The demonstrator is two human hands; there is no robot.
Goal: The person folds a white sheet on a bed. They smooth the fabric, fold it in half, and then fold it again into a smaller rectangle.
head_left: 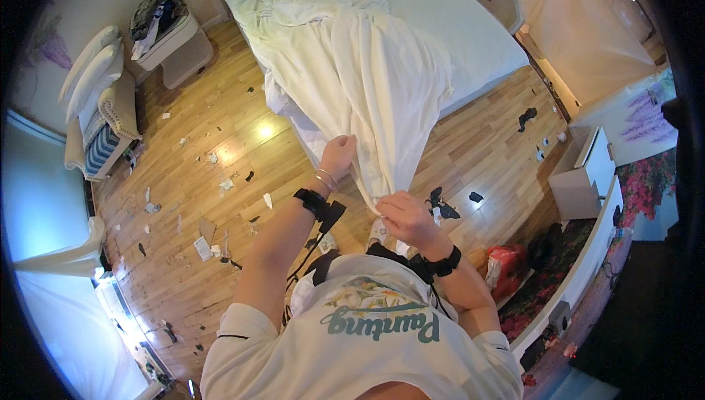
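One white sheet (367, 81) is being held out past a bed's (477, 40) near edge by the left hand (338, 155) and right hand (407, 218).

The sheet's gathered near end is being pinched in the right hand's closed fingers, above a wooden floor (283, 169); its left edge is being gripped by the curled left hand, slightly farther from the body. Long folds are being pulled together toward both hands, while the rumpled far part is being supported by the bed. At left, white pillows (95, 81) are being held up by a chair (125, 117), and piled clothes (156, 15) by a small table (187, 44).
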